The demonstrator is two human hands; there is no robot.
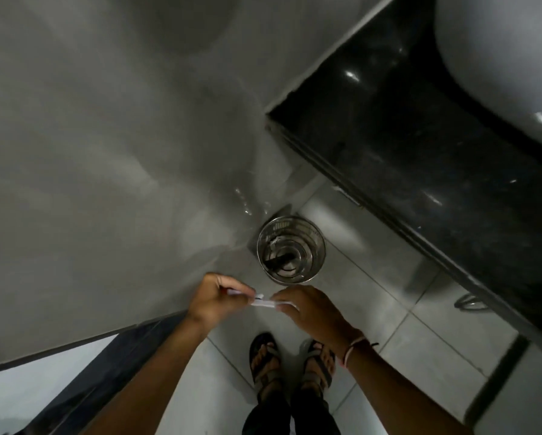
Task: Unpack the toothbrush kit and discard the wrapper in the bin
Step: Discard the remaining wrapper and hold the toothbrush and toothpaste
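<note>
Both of my hands hold a small white toothbrush kit wrapper (265, 303) between them, just above the floor in the lower middle of the view. My left hand (214, 301) pinches its left end and my right hand (310, 310) grips its right end. The wrapper is blurred and mostly hidden by my fingers, so I cannot tell what is inside. A round shiny metal bin (290, 226) stands on the floor in the corner just beyond my hands, with dark and white scraps at its bottom.
A grey wall (106, 136) fills the left and top. A black stone counter (420, 146) with a white basin (508, 58) runs along the right. My sandalled feet (291, 359) stand on grey floor tiles below my hands.
</note>
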